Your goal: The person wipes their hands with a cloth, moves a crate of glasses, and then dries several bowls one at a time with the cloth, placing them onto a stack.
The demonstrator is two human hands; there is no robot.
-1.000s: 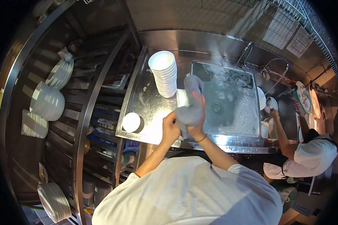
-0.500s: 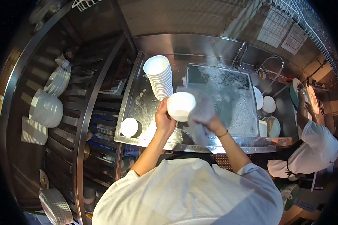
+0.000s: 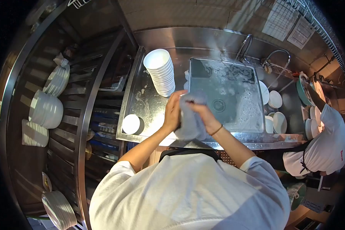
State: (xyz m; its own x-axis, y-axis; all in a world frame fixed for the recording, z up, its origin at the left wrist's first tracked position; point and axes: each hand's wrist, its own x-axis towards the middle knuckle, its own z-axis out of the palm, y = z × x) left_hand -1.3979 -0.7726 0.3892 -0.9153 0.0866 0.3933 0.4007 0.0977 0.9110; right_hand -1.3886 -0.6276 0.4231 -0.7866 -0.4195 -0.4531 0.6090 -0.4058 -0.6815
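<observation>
A grey cloth (image 3: 192, 124) hangs from my right hand (image 3: 206, 116), whose fingers are closed on it. My left hand (image 3: 173, 113) is curled at the cloth's left side, around a white bowl that the cloth now almost fully hides. Both hands are close together over the front of the metal counter (image 3: 142, 103), left of the sink. Just beyond my left hand rises a tall, slightly leaning stack of white bowls (image 3: 163, 76). A single small white bowl (image 3: 131, 124) rests near the counter's front left corner.
Soapy water fills the sink (image 3: 222, 92), with taps (image 3: 246, 48) behind it. White dishes (image 3: 275, 99) lie in the basin to its right, where a co-worker (image 3: 318, 142) reaches in. Slatted shelves at left carry stacked bowls (image 3: 46, 110) and plates (image 3: 59, 209).
The cloth and my right hand have moved left, covering the white bowl that showed plainly before. The co-worker's arm has shifted, uncovering more white dishes at the right.
</observation>
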